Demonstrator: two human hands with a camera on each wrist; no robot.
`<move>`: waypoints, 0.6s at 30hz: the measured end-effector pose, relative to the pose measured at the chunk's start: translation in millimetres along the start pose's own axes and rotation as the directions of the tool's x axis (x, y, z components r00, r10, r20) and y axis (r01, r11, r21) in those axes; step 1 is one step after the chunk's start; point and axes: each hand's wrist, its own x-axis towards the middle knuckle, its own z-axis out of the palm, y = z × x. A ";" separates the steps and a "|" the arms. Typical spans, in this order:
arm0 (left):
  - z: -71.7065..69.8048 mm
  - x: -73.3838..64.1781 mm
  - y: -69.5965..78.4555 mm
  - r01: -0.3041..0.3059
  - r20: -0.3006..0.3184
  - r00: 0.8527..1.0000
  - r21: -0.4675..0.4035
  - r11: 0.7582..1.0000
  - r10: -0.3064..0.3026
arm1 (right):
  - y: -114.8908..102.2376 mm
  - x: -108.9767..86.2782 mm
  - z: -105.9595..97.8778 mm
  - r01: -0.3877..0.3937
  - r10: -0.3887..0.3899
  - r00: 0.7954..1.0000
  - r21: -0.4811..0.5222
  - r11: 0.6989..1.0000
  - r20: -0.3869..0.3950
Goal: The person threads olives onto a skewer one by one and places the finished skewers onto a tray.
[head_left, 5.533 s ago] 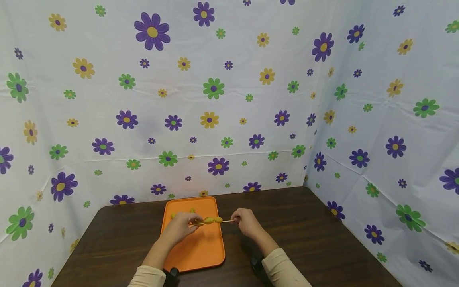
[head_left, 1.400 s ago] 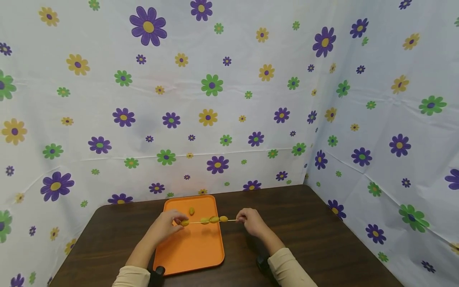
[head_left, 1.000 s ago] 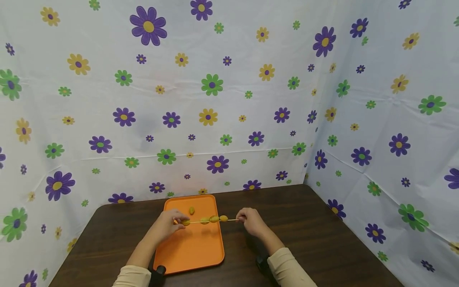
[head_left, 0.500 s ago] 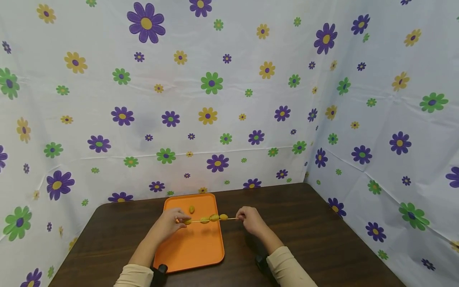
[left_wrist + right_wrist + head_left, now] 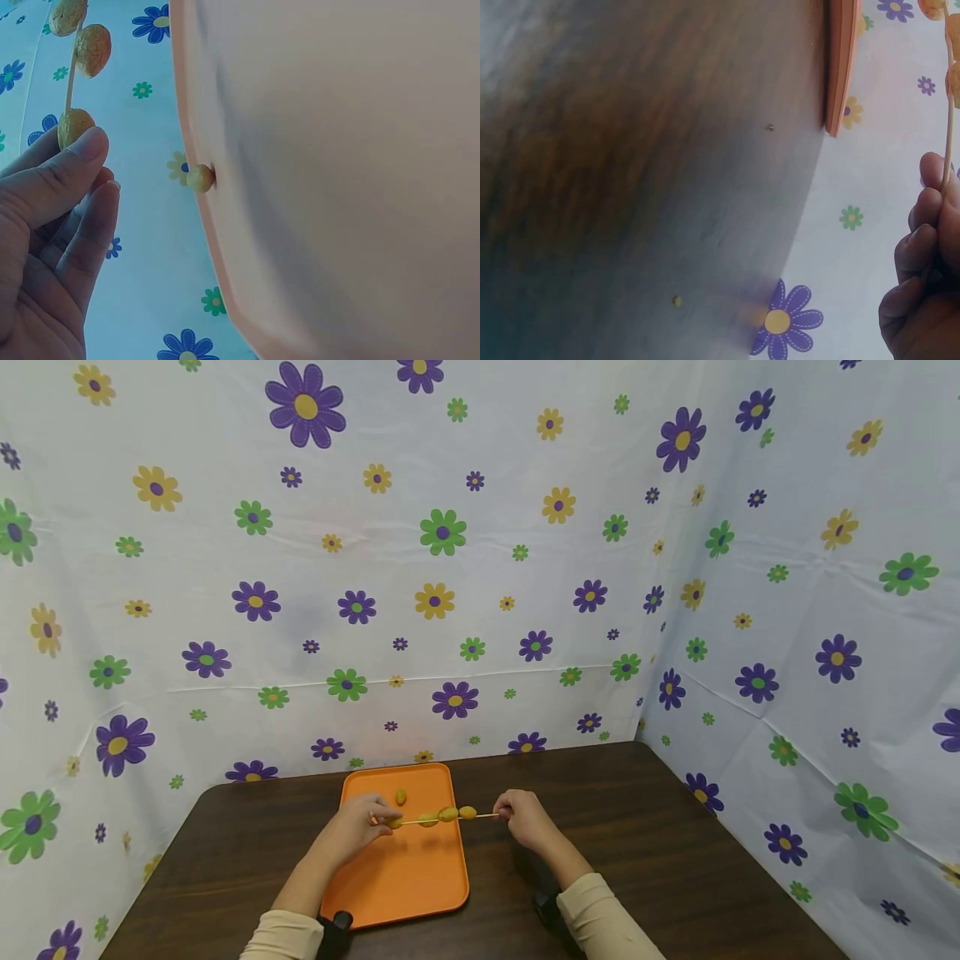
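A thin wooden skewer (image 5: 486, 816) is held level between both hands, over the orange tray and past its right edge. My right hand (image 5: 525, 818) grips its right end with curled fingers. Three yellow-green, olive-like oval pieces (image 5: 447, 814) sit threaded near the skewer's middle. My left hand (image 5: 354, 828) pinches another wrinkled oval piece (image 5: 75, 124) at the skewer's left end, between thumb and fingers; a stretch of bare stick separates it from the others. One loose oval piece (image 5: 401, 797) lies on the tray's far part.
The orange tray (image 5: 405, 893) lies on the dark wooden table (image 5: 615, 827), left of the middle. A flower-patterned white cloth (image 5: 495, 635) hangs behind and to the right. In the right wrist view a small yellowish crumb (image 5: 677, 301) lies on the table.
From 5.5 seconds ago, a third piece has come onto the skewer's middle, and one fewer lies on the tray. Lately the left hand has slid its piece slightly rightward; the right hand stays nearly still.
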 end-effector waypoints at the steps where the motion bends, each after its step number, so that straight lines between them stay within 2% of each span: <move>1: 0.1 0.1 0.4 0.000 0.001 1.000 0.000 1.000 0.000 | 0.3 0.1 0.2 -0.002 0.002 1.000 0.000 1.000 0.000; 12: 1.8 -1.4 2.8 0.011 -0.013 1.000 0.002 1.000 -0.011 | -1.5 0.8 0.6 -0.038 0.039 0.999 -0.008 0.999 0.005; 18: 1.5 -1.5 3.0 -0.012 -0.007 1.000 -0.009 1.000 0.012 | -3.0 1.0 1.8 -0.043 0.043 0.999 -0.004 0.999 0.004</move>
